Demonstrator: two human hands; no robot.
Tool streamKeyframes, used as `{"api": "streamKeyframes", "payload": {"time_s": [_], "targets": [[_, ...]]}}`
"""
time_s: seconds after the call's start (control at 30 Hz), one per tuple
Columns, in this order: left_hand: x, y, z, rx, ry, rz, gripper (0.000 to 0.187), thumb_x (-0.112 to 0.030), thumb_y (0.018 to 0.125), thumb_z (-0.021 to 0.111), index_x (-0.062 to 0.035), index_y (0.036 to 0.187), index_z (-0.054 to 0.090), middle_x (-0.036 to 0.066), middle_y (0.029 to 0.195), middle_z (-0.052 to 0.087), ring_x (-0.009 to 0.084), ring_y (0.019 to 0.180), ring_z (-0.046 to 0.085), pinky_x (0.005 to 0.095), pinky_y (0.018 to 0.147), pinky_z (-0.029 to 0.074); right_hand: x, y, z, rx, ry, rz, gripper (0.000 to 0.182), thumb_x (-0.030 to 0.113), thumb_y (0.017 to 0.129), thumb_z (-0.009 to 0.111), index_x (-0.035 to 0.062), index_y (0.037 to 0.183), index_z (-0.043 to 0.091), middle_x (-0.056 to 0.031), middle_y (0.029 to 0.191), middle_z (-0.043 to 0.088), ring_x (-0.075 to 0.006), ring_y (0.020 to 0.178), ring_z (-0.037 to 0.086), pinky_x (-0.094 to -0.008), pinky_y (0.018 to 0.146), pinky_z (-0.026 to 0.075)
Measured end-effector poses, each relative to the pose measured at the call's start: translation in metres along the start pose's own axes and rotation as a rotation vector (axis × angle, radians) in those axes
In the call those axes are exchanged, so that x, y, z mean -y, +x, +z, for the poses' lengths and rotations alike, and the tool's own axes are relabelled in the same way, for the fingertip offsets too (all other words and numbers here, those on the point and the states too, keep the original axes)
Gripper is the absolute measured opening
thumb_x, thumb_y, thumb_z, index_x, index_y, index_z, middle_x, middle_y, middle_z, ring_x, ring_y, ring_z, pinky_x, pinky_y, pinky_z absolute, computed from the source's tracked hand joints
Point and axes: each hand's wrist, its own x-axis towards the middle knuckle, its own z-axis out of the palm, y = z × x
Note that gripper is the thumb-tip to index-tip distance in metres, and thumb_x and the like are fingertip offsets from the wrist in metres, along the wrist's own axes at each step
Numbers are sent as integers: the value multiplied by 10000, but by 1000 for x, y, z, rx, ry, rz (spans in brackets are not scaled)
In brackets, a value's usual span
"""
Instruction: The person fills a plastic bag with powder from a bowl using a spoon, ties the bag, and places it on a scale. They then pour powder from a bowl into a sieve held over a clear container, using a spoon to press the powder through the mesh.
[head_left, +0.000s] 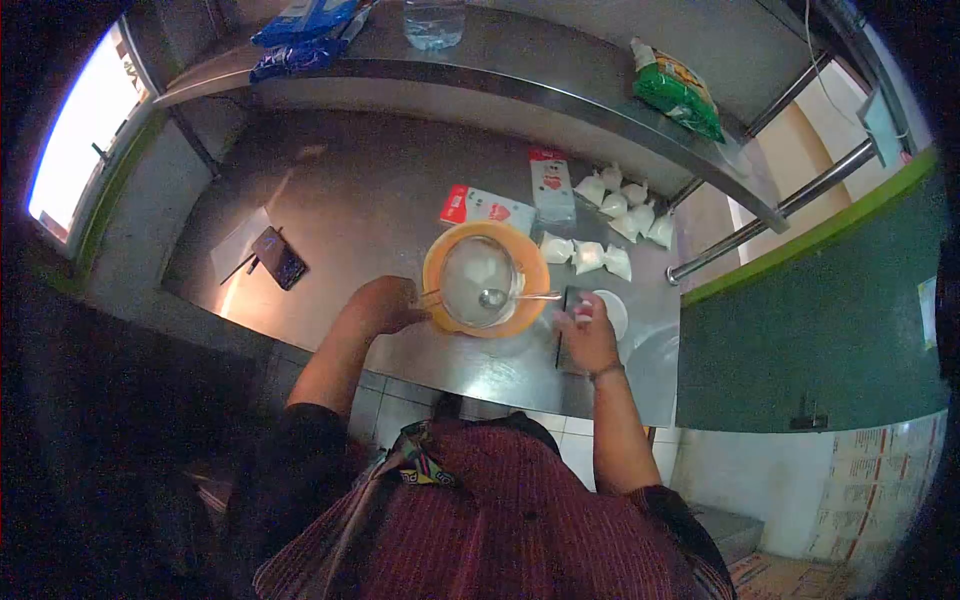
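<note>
An orange bowl (535, 262) stands on the steel counter, with a round mesh sieve (470, 262) resting over it. White powder (478, 272) lies inside the sieve. A metal spoon (492, 298) dips into it, its handle sticking out to the right. My left hand (385, 306) is closed on the sieve's handle (430, 299) at the bowl's left side. To the right, my right hand (590, 338) has its fingers drawn together over a small reddish-white thing too blurred to name. Beside that hand are a white round dish (612, 312) and a dark flat slab (570, 350).
Several tied bags of white powder (588, 257) lie behind on the right. Two red-and-white cartons (490, 208) (552, 185) sit behind the bowl. A phone (278, 258) leans at left. Overhead, the shelf (540, 85) holds a green packet (677, 92) and blue packets (300, 40).
</note>
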Motion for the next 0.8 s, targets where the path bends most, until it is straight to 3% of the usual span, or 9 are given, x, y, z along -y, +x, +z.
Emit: {"api": "streamKeyframes", "payload": {"time_s": [0.03,0.1,0.17,0.37,0.43,0.53,0.67,0.73,0.8], "targets": [[-2,1,-2,-1,-7,6,422,-410,921,642,-32,1108,668,203,1075,701,379,997,676,499,873,534,-9,15,10,16,-121,-48,632,405,875,750,33,1314,491,-170,962,708,-265,868,709,-389,809,559],[-6,0,-11,85,190,275,405,-367,915,643,-22,1128,645,205,1102,702,403,987,684,490,866,550,22,29,18,28,-194,-11,590,390,855,780,39,1265,542,-137,935,709,-233,832,701,-369,771,558],[-1,-2,-3,22,67,212,357,-333,931,618,-28,1114,638,210,1089,703,404,987,684,495,869,547,27,36,25,42,-264,21,548,375,835,809,45,1216,594,-104,909,710,-201,797,693,-349,734,558],[2,-19,2,-112,-134,66,261,-249,968,546,-58,1132,614,224,1041,707,404,955,692,507,832,557,39,28,26,183,-391,-144,332,366,876,733,38,932,720,-174,927,731,-316,841,715,-409,758,565],[2,-23,1,-79,-119,7,261,-235,974,530,-64,1153,611,224,1030,709,404,945,695,511,818,561,49,14,25,298,-472,-181,322,342,934,650,46,1058,673,-210,942,715,-391,871,695,-466,752,558],[9,-26,17,-172,-136,52,264,-205,988,495,-63,1178,611,222,1027,710,408,946,695,519,799,565,48,1,42,353,-708,5,290,220,952,551,72,1197,591,-186,957,728,-404,901,705,-527,776,551],[11,-36,21,-192,-150,129,294,-190,1003,467,-60,1229,604,236,1042,702,415,944,690,518,824,561,93,-23,36,406,-789,48,317,167,961,496,89,1267,517,-198,995,725,-403,917,707,-522,759,558],[12,-40,23,-177,-153,110,313,-175,999,469,-59,1260,597,242,1050,699,419,943,687,517,833,559,85,-35,39,190,-629,-76,297,174,994,485,97,1274,543,-187,1009,703,-408,906,682,-509,768,541],[16,-40,30,-253,-192,125,361,-146,981,475,-65,1313,594,248,1045,698,425,939,684,521,854,552,72,-36,43,154,-682,-153,331,139,968,492,110,1293,554,-174,1016,699,-393,912,679,-495,776,543]]}}
